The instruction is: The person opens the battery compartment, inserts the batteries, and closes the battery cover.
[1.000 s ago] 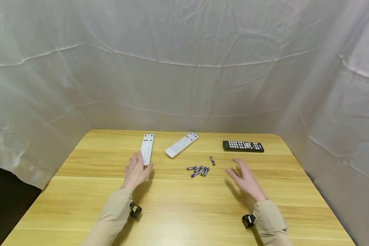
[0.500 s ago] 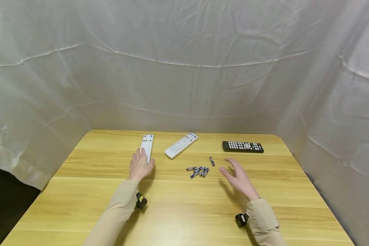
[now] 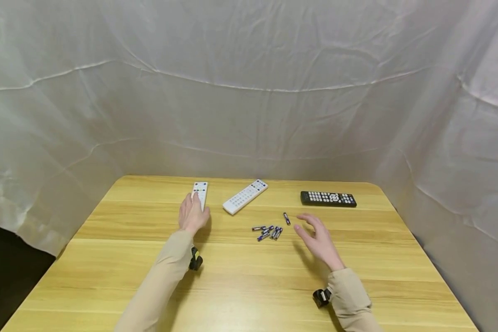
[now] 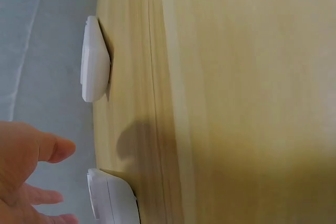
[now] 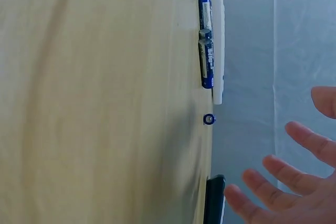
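My left hand [image 3: 193, 216] hovers over the near part of a white remote control [image 3: 200, 188] at the table's left, hiding its lower end. In the left wrist view, thumb and fingers of that hand [image 4: 23, 161] are spread, with a gap between them and the remote [image 4: 118, 200]. Over on the right, my right hand [image 3: 319, 243] hangs above the table, fingers apart and holding nothing. Nearest to it lies a single blue battery [image 3: 287, 218]. Several more batteries [image 3: 267, 232] form a loose group left of that one.
A second white remote [image 3: 246, 197] lies slanted at the back middle. At the back right is a black remote [image 3: 328, 198] lying crosswise. Grey cloth [image 3: 249, 124] hangs behind the wooden table [image 3: 240, 281] and along its sides.
My left hand has moved forward and slightly right, further over the left white remote. My right hand has shifted left, closer to the batteries. The remotes and batteries stay in place.
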Available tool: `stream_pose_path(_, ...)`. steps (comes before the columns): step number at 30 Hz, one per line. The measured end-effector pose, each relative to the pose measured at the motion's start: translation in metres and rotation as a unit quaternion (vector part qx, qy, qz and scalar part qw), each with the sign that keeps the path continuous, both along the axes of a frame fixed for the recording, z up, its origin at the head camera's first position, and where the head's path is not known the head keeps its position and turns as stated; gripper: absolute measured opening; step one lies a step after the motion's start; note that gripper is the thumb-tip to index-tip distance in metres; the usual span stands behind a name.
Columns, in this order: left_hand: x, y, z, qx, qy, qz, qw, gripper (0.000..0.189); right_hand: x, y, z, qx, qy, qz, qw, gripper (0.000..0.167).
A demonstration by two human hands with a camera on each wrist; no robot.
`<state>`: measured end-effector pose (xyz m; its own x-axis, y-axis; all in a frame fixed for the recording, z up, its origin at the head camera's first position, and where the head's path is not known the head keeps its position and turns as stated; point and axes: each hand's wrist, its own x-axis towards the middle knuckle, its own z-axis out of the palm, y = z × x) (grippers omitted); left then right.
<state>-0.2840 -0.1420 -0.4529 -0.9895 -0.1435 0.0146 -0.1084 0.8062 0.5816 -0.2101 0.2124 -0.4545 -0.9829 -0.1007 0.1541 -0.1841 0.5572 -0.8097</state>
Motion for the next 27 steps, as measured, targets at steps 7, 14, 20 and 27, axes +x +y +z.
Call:
stream_pose_path(7,-0.012,0.002,0.001,-0.001,0.000,0.018,0.9998,0.064,-0.001,0.001,-0.004,-0.010,0.011,-0.013,0.9998,0.045)
stream_pose_path(14,-0.025,0.003,0.004,-0.017,-0.014,0.043,0.9988,0.062,0.000,0.003,-0.005,-0.016,0.026,-0.033,0.9990,0.038)
stream_pose_path(20,-0.040,0.002,-0.001,-0.025,-0.041,0.055,0.9973,0.070,0.000,0.002,-0.004,-0.020,0.024,-0.041,0.9987,0.032)
stream_pose_path(27,-0.049,0.002,-0.003,-0.045,-0.057,0.067,0.9951,0.076,-0.001,0.001,-0.004,-0.014,0.019,-0.055,0.9982,0.025)
